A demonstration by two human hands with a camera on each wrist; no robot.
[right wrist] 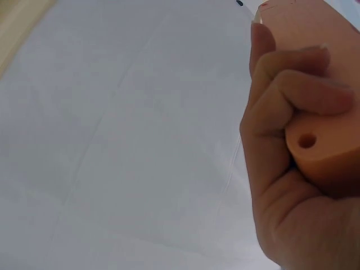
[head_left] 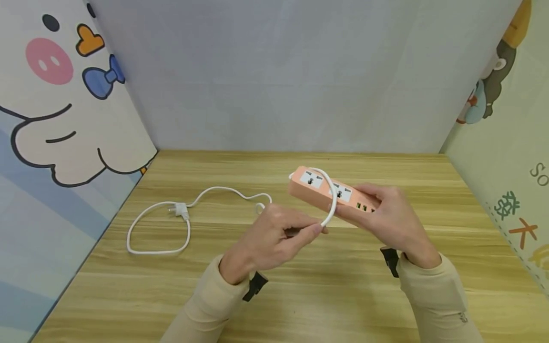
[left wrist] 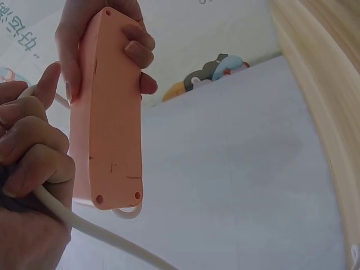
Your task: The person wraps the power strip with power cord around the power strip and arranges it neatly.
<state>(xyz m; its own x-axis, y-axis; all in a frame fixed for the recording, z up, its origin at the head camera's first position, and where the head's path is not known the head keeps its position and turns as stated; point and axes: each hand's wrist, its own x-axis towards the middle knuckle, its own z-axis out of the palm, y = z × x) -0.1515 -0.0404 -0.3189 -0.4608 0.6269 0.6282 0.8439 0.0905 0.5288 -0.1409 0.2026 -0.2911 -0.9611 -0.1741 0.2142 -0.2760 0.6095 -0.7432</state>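
Observation:
An orange power strip (head_left: 315, 194) with white socket panels is held up above the table, tilted, its far-left end raised. My right hand (head_left: 396, 221) grips its near right end, and in the right wrist view the fingers (right wrist: 304, 93) curl round the underside. The white cord (head_left: 332, 190) leaves the far end and loops over the socket face. My left hand (head_left: 276, 238) pinches that cord beside the strip; in the left wrist view the cord (left wrist: 112, 239) runs on through the curled fingers. The strip's plain back (left wrist: 115, 124) shows there too.
The rest of the cord lies in a loose loop on the wooden table (head_left: 343, 295), at the left, with the white plug (head_left: 180, 209) on it. A grey cloth wall (head_left: 279, 81) stands behind, and printed cartoon panels flank both sides.

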